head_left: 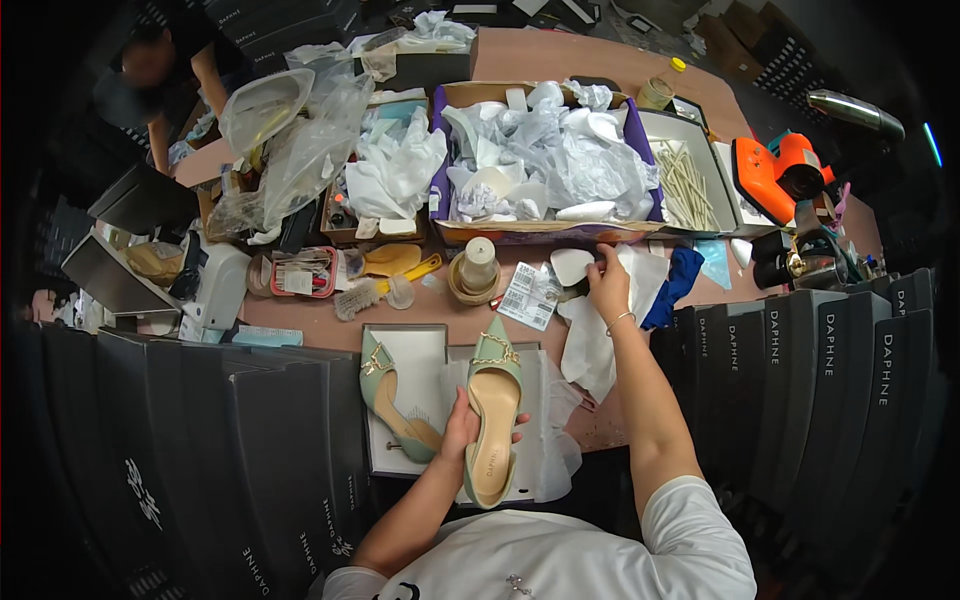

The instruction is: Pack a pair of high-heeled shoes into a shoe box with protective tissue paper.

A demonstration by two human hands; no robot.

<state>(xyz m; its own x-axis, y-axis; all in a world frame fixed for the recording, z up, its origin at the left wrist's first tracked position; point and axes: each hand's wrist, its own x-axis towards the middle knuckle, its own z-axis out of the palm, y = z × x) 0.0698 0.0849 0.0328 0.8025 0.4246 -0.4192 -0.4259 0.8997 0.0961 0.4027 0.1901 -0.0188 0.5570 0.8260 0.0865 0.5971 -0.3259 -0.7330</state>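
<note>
A pale green pointed slingback shoe (494, 425) with a gold chain on its toe lies in my left hand (460, 428). That hand is closed round the shoe's middle from beneath, its toe pointing away from me. The matching green shoe (395, 400) rests on its side in the open shoe box (400, 345), just left of my left hand. My right hand (610, 285) reaches farther out, its fingers bent together at the right edge of a small white pad (571, 265). Below that wrist spreads crumpled white tissue paper (590, 345).
Dark shoe boxes (290, 440) stand on the left, more boxes (800, 380) on the right. A purple-edged carton (640, 150) holds crumpled paper. A jar (478, 268), printed label sheet (530, 295), yellow-handled brush (385, 285), blue cloth (680, 280) and orange tool (765, 180) lie around. Another person (175, 75) is far left.
</note>
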